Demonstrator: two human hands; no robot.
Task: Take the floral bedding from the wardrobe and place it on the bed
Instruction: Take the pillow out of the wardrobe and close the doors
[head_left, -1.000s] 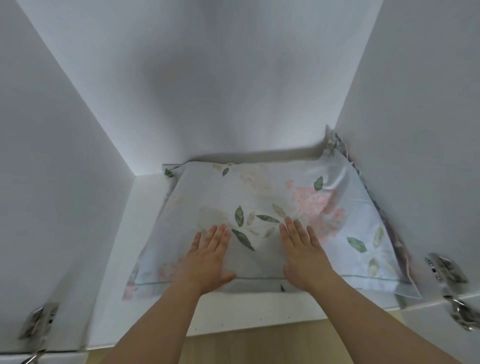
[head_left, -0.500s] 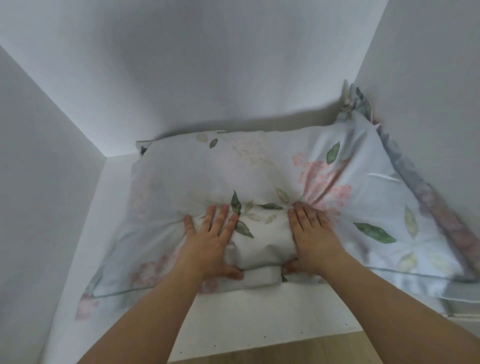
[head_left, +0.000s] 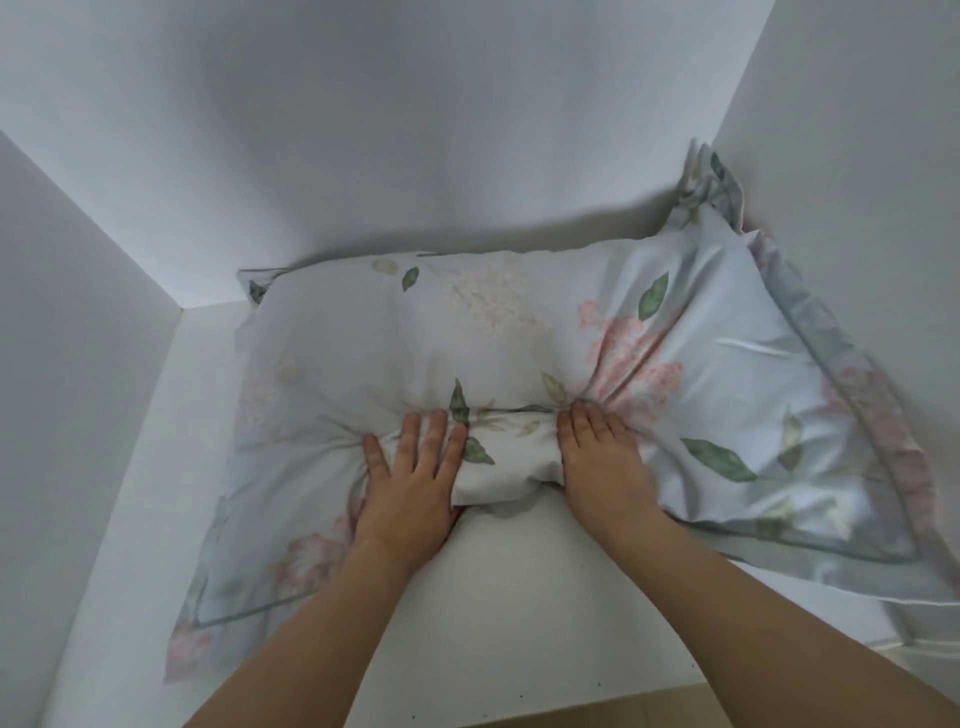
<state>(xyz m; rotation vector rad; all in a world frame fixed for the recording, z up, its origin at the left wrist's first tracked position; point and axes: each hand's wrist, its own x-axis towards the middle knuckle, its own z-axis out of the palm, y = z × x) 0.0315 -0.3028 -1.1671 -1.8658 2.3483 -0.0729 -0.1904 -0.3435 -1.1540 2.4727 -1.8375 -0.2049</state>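
The wardrobe shelf (head_left: 519, 613) carries the floral pillow (head_left: 519, 332), its right edge crumpled against the side wall. Left hand (head_left: 410, 478) and right hand (head_left: 605, 457) clamp bunched fabric at its front edge. Best to draw it out level, gathering the trailing border.

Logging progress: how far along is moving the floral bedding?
Done: both hands have reached in. In hand: left hand and right hand grip the bedding's bunched front edge. Left: it lies on the wardrobe shelf; lift out, carry to the bed, which is not in view.
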